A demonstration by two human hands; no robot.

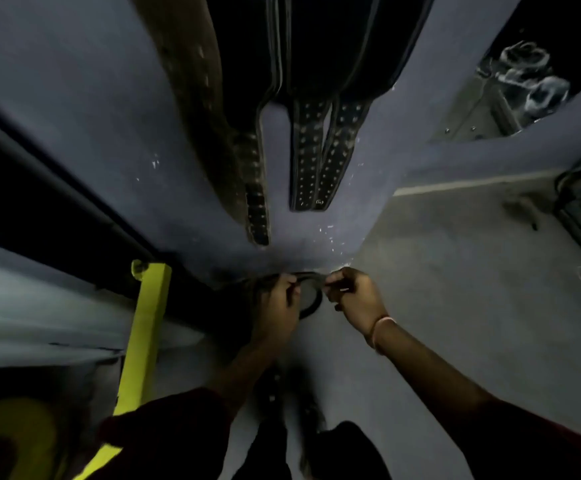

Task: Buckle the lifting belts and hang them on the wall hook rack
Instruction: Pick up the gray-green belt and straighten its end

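Black leather, curled in a loop, the belt (317, 299) sat between a person's two hands, low on the wall (74, 98), right of a yellow post (147, 323). The left hand (280, 303) gripped its curve, while the fingers (334, 280) of the right hand (354, 297) pinched the free end. The strap ran left to right between the hands; the buckle was too dim to place. Other belts (311, 150) hung above the post.
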